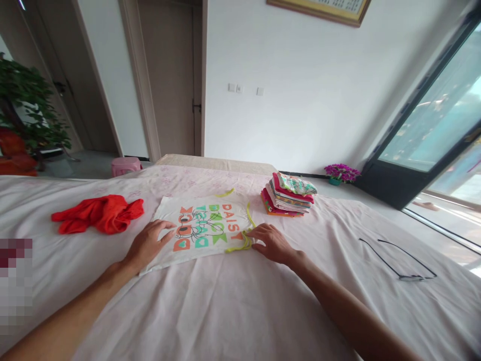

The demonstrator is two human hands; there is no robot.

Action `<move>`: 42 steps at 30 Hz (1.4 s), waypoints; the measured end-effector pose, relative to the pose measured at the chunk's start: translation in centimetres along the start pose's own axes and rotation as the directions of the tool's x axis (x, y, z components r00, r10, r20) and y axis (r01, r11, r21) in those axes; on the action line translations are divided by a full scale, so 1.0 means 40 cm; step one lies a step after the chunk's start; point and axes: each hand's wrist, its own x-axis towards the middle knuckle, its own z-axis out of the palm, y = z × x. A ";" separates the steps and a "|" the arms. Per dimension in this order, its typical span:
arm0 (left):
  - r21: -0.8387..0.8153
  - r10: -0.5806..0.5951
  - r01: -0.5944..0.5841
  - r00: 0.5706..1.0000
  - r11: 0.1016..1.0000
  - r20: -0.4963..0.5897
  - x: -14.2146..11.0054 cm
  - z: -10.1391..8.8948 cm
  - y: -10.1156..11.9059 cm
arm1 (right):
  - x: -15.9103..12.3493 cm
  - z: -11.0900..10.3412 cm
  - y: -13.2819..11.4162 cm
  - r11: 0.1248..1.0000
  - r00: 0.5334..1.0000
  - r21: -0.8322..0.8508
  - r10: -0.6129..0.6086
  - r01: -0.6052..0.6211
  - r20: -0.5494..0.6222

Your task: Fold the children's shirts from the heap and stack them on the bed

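A white tank top with a duck print, the letters "DAISY" and yellow-green straps lies flat on the bed sheet, its straps to the right. My left hand rests on its left part, fingers spread, thumb and index finger apart. At the opposite end my right hand touches the garment beside the bunched yellow strap. Its thumb and fingers are apart too, with no grip on the cloth that I can see.
A crumpled red garment lies to the left. Beyond my right hand stands a stack of folded clothes. Black-framed glasses sit on the sheet at right. Past the bed are a pink stool and purple flowers.
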 end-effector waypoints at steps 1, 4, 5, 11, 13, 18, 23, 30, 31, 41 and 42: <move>-0.036 0.010 -0.008 0.999 0.999 0.053 -0.011 -0.022 0.008 | 0.003 0.000 -0.001 1.000 1.000 -0.014 -0.016 0.016 0.012; -0.069 0.083 -0.068 0.963 0.995 0.258 -0.064 -0.088 0.023 | 0.009 0.008 0.005 0.998 0.999 -0.038 -0.046 0.047 0.017; -0.058 0.112 -0.098 0.944 0.993 0.309 -0.086 -0.106 0.024 | 0.011 0.013 0.009 0.998 0.998 -0.040 -0.053 0.054 0.012; 0.033 0.175 -0.198 0.924 0.980 0.340 -0.178 -0.134 -0.004 | 0.022 0.034 0.028 0.999 0.999 -0.042 -0.004 0.002 -0.034; 0.058 0.195 -0.223 0.933 0.973 0.303 -0.181 -0.123 -0.011 | 0.029 0.034 0.032 0.999 0.999 -0.053 0.000 -0.002 -0.039; 0.064 0.206 -0.220 0.963 0.973 0.173 -0.164 -0.112 -0.001 | 0.031 0.022 0.028 0.998 0.998 -0.060 -0.019 0.015 -0.067; -0.055 0.039 -0.030 0.986 0.998 0.165 -0.163 -0.139 0.003 | 0.003 -0.003 0.007 1.000 0.999 -0.024 -0.022 0.021 -0.036; -0.175 -0.339 0.337 0.941 0.925 0.016 -0.034 -0.099 -0.030 | 0.096 -0.015 0.002 0.969 0.966 0.060 0.244 -0.240 -0.079; -0.175 -0.362 0.357 0.932 0.918 0.006 -0.003 -0.085 -0.039 | 0.121 -0.012 0.010 0.959 0.955 0.034 0.284 -0.282 -0.081; 0.222 -0.450 0.438 0.893 0.871 0.002 0.125 -0.005 -0.075 | 0.233 0.039 0.096 0.904 0.913 -0.140 0.409 -0.405 -0.003; 0.252 -0.444 0.429 0.896 0.868 0.004 0.119 -0.002 -0.072 | 0.233 0.045 0.099 0.900 0.909 -0.143 0.416 -0.412 0.001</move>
